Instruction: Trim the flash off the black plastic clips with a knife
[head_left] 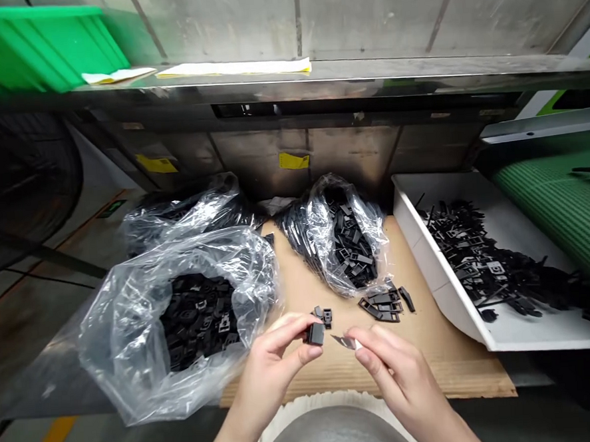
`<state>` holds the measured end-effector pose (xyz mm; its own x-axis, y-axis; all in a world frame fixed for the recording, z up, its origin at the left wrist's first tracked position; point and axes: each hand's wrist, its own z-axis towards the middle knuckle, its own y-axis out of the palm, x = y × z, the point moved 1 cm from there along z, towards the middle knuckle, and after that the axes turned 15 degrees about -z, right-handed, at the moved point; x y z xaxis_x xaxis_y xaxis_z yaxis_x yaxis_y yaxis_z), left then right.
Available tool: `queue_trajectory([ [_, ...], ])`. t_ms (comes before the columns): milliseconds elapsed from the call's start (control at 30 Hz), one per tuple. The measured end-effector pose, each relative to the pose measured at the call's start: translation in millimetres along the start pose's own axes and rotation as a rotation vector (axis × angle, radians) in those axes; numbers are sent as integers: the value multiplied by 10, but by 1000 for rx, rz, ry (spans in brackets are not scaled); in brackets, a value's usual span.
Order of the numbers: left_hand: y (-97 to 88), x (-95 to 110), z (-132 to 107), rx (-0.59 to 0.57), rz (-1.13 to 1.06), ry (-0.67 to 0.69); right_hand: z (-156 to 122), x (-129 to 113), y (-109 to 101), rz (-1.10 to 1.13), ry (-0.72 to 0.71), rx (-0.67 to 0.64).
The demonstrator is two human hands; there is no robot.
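Observation:
Between thumb and fingers, my left hand (pixel 278 352) pinches a small black plastic part (pixel 315 334) above the cardboard sheet (pixel 344 371). My right hand (pixel 396 361) is closed round a knife with a pale handle, and its pointed blade (pixel 343 341) points left at the part, a small gap apart from it. Just behind the held part lie a few small black pieces (pixel 327 318) on the cardboard. Farther right is a loose group of flat black pieces (pixel 384 303), near the mouth of a clear bag.
Left stands an open clear bag (pixel 132 337) of black parts; another open bag (pixel 319 209) is behind centre. A white tray (pixel 441 285) of black pieces sits right, beside a green conveyor belt (pixel 557 185). A metal shelf (pixel 366 70) crosses above, bearing a green crate (pixel 39 46).

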<state>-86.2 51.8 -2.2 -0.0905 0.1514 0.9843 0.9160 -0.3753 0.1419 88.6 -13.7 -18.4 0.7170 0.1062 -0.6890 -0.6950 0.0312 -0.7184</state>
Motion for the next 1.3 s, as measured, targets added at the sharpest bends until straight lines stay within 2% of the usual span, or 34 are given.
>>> queue_trajectory([
  [100, -11, 33, -30, 11, 28, 32, -6, -86, 20, -146, -70, 56],
  [367, -50, 29, -84, 5, 95, 60, -3, -165, 109, -236, -110, 99],
  [467, -37, 53, -105, -66, 73, 79, 42, -74, 104, -274, -51, 125],
  [533, -20, 65, -109, -125, 46, 82, 76, 38, 74, -283, 38, 195],
  [633, -6, 59, -89, -106, 44, 72, 88, 167, 12, -168, 87, 262],
  [733, 2, 30, -59, -54, 76, 53, 47, 141, 1, 24, 79, 190],
  [833, 18, 9, -48, -49, 117, 63, 11, 4, 53, 204, 148, 83],
  [900, 30, 8, -51, -55, 136, 84, 24, -88, 82, 205, 136, 57],
  [1033, 41, 20, -77, -46, 157, 116, 106, -171, 76, 62, 13, 57],
  [1133, 37, 22, -91, -35, 159, 130, 143, -184, 70, 74, 9, 18],
  [1300, 18, -10, -26, 72, 163, 88, 111, -258, 122, 185, -34, -174],
])
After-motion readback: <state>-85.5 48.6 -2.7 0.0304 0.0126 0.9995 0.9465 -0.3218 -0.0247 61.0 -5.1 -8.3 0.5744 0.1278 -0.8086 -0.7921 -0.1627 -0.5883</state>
